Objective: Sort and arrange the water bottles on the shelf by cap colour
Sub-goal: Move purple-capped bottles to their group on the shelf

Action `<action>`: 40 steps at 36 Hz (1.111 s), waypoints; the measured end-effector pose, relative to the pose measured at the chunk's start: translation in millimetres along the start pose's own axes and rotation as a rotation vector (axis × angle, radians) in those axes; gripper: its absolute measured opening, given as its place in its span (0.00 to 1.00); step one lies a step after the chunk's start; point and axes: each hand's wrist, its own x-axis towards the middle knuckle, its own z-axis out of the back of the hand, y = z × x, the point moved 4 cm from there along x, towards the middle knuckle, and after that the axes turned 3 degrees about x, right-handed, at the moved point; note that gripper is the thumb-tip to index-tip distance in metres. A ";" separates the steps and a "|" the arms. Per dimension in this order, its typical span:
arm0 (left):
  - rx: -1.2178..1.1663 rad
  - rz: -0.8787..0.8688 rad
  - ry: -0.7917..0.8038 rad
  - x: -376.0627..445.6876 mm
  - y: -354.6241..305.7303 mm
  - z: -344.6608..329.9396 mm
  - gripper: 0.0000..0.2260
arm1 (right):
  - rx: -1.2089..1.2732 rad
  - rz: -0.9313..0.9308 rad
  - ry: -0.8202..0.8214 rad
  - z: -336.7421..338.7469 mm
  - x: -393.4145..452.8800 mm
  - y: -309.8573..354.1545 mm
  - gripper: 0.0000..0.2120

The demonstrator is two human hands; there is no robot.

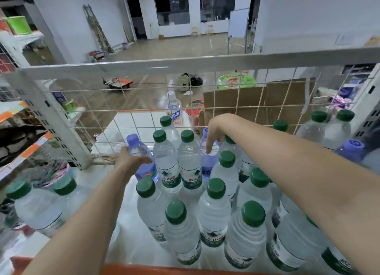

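Observation:
Several clear water bottles with green caps stand packed in the middle of the white shelf. My left hand grips a purple-capped, blue-labelled bottle at the left edge of the cluster. My right hand reaches over the green caps and holds the neck of a second purple-capped bottle deeper in the group, covering its cap. A third purple cap shows at the far right, beside two green-capped bottles. Two more green-capped bottles stand apart at the left.
A white wire grid closes the shelf's back, with a perforated upright at its left. Behind the grid are a white table, a clear bottle, cardboard and open floor. An orange strip edges the shelf front.

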 end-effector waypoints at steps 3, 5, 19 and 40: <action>0.025 -0.025 -0.021 4.0 2.1 -4.7 0.38 | 0.033 0.009 -0.011 -0.6 0.9 1.1 0.35; 0.034 -0.044 -0.036 -2.8 -3.3 -5.3 0.33 | 0.039 0.024 -0.028 -0.4 0.1 2.3 0.34; -0.067 -0.102 -0.143 -28.7 -7.1 2.3 0.22 | 0.085 0.078 -0.160 7.4 3.2 -2.7 0.18; -0.280 -0.351 -0.574 -99.3 -66.1 60.5 0.24 | 0.697 0.303 -0.819 46.1 -73.2 -21.9 0.11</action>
